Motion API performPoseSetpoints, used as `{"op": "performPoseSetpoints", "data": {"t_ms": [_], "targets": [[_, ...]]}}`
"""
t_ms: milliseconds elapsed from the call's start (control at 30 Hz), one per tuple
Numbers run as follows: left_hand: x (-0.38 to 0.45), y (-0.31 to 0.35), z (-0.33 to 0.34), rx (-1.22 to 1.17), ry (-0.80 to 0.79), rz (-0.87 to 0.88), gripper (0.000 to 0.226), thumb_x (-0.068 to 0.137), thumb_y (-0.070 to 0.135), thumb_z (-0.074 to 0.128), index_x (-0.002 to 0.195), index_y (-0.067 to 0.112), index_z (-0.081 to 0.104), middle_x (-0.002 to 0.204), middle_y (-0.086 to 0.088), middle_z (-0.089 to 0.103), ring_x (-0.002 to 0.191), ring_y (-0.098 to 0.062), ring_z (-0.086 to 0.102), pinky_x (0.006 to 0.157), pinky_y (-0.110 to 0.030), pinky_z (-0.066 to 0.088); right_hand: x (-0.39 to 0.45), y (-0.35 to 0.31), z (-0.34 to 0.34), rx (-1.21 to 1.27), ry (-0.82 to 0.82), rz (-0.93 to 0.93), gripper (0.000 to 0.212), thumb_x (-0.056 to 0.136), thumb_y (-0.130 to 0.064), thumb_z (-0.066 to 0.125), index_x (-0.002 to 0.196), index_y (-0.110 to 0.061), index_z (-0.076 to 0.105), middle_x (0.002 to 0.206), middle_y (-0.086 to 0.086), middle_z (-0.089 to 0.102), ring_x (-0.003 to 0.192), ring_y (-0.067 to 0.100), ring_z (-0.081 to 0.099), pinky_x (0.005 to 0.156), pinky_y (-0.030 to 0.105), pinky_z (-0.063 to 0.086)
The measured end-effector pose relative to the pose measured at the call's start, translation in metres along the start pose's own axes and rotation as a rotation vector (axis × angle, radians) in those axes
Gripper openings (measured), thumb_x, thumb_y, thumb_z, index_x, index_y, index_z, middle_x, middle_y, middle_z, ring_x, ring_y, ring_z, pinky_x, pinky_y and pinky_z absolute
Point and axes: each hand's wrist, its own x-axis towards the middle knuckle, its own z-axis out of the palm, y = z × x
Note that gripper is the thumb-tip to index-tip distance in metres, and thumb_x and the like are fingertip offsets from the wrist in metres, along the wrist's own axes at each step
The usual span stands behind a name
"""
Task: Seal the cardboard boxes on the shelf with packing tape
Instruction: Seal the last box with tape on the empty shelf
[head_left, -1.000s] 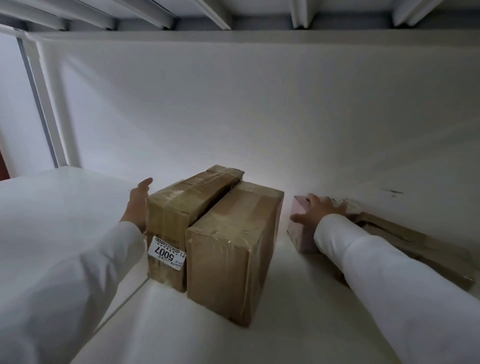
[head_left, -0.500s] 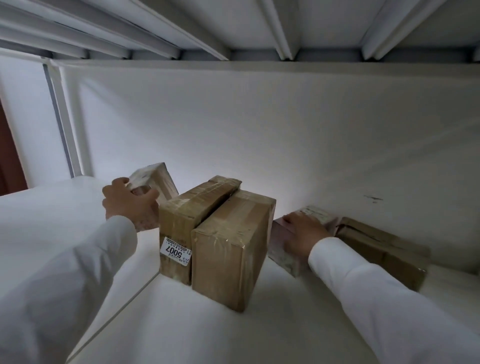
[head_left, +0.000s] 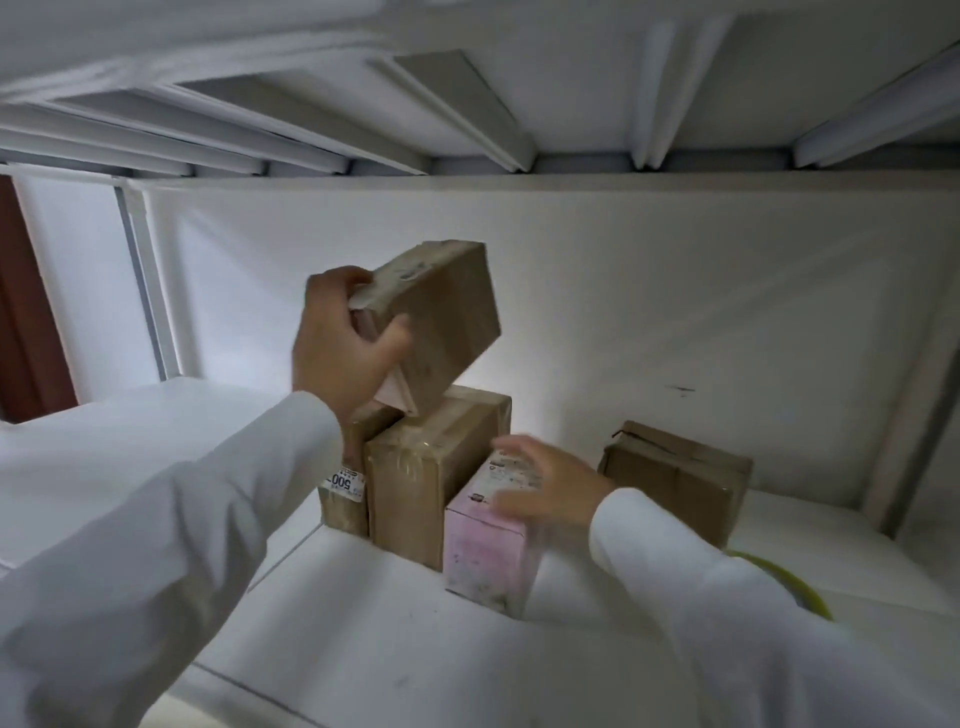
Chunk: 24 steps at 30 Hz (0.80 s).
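Observation:
My left hand (head_left: 343, 343) grips a small brown box (head_left: 441, 317) with a pink end, lifted and tilted above two taped cardboard boxes. Those two stand side by side on the white shelf (head_left: 363, 623): the larger one (head_left: 415, 483) in front, and the labelled one (head_left: 343, 493) mostly hidden behind my left sleeve. My right hand (head_left: 545, 483) holds the top of an upright pink box (head_left: 488, 551) standing against the larger box's right side; the hand is blurred. Another brown box (head_left: 675, 478) lies at the back right.
A yellow-green rounded object (head_left: 795, 587) peeks out behind my right sleeve. The white back wall (head_left: 623, 312) is close behind the boxes. The ribbed underside of the shelf above (head_left: 467, 104) hangs low overhead. A white upright post (head_left: 150, 280) stands at the left.
My left hand has lifted the small brown box from beside the labelled box up over the pair. My right hand has dragged the pink box forward and stood it by the larger box.

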Motion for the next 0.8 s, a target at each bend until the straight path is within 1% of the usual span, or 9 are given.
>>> {"op": "performPoseSetpoints", "data": {"t_ms": [100,167,300,367,467,600,667,733,800], "targets": [[-0.017,0.038,0.027,-0.171,-0.071,-0.058,0.064,0.058,0.062,0.047,0.112,0.028,0.048,0.109,0.007,0.048,0.083,0.001,0.048,0.084,-0.021,0.041,-0.010,0.028,-0.053,0.042,0.380,0.164,0.047,0.085,-0.042,0.064,0.127,-0.025,0.049,0.130,-0.003,0.053,0.115,0.016,0.049,0.090,0.025,0.036],[-0.031,0.058,0.051,-0.219,-0.174,-0.126,0.066,0.056,0.065,0.049,0.114,0.033,0.050,0.102,0.009,0.048,0.085,0.003,0.050,0.083,-0.016,0.040,-0.024,0.059,-0.085,-0.048,0.488,0.383,0.061,0.079,-0.053,0.065,0.130,-0.024,0.047,0.133,0.002,0.052,0.119,0.024,0.050,0.096,0.031,0.039],[-0.061,0.082,0.104,-0.131,-0.466,-0.146,0.066,0.070,0.065,0.058,0.129,0.035,0.050,0.118,0.004,0.047,0.107,-0.015,0.054,0.096,-0.033,0.046,-0.052,0.116,-0.109,-0.255,0.265,0.706,0.087,0.075,-0.053,0.070,0.144,-0.021,0.029,0.142,0.010,0.043,0.124,0.032,0.045,0.102,0.038,0.040],[-0.076,0.078,0.125,-0.009,-0.571,-0.137,0.067,0.077,0.066,0.057,0.134,0.034,0.045,0.125,0.002,0.043,0.114,-0.019,0.051,0.099,-0.034,0.044,-0.063,0.125,-0.106,-0.143,0.228,0.692,0.082,0.079,-0.040,0.073,0.143,-0.015,0.027,0.138,0.012,0.044,0.121,0.032,0.047,0.098,0.033,0.040],[-0.098,0.063,0.142,0.195,-0.709,-0.089,0.076,0.078,0.071,0.051,0.141,0.032,0.034,0.138,-0.002,0.034,0.125,-0.024,0.042,0.103,-0.039,0.039,-0.069,0.131,-0.099,0.068,0.351,0.645,0.084,0.077,-0.024,0.078,0.141,-0.008,0.027,0.137,0.016,0.042,0.122,0.031,0.044,0.087,0.027,0.035],[-0.116,0.049,0.150,0.466,-0.809,-0.004,0.082,0.078,0.075,0.045,0.144,0.030,0.025,0.143,-0.004,0.030,0.130,-0.028,0.035,0.104,-0.041,0.035,-0.059,0.134,-0.092,0.153,0.450,0.645,0.093,0.066,-0.030,0.085,0.136,-0.008,0.028,0.134,0.017,0.043,0.118,0.033,0.046,0.092,0.036,0.041],[-0.121,0.048,0.152,0.668,-0.888,0.041,0.091,0.075,0.082,0.039,0.146,0.027,0.023,0.148,-0.008,0.029,0.136,-0.032,0.029,0.110,-0.049,0.023,-0.054,0.133,-0.086,0.133,0.495,0.643,0.092,0.063,-0.038,0.085,0.133,-0.011,0.031,0.132,0.016,0.043,0.115,0.033,0.048,0.094,0.041,0.044],[-0.121,0.047,0.149,0.809,-1.043,0.100,0.101,0.071,0.084,0.042,0.149,0.027,0.014,0.156,-0.009,0.015,0.143,-0.033,0.013,0.112,-0.060,0.008,-0.049,0.127,-0.081,0.136,0.549,0.632,0.094,0.062,-0.046,0.083,0.134,-0.017,0.029,0.132,0.014,0.040,0.115,0.034,0.048,0.095,0.042,0.044],[-0.116,0.045,0.141,0.885,-1.206,0.136,0.113,0.069,0.076,0.058,0.151,0.029,-0.004,0.159,-0.005,-0.004,0.145,-0.034,-0.002,0.109,-0.068,0.003,-0.044,0.121,-0.080,0.121,0.586,0.626,0.094,0.065,-0.054,0.078,0.136,-0.024,0.025,0.130,0.013,0.037,0.116,0.035,0.047,0.095,0.042,0.044]]}}
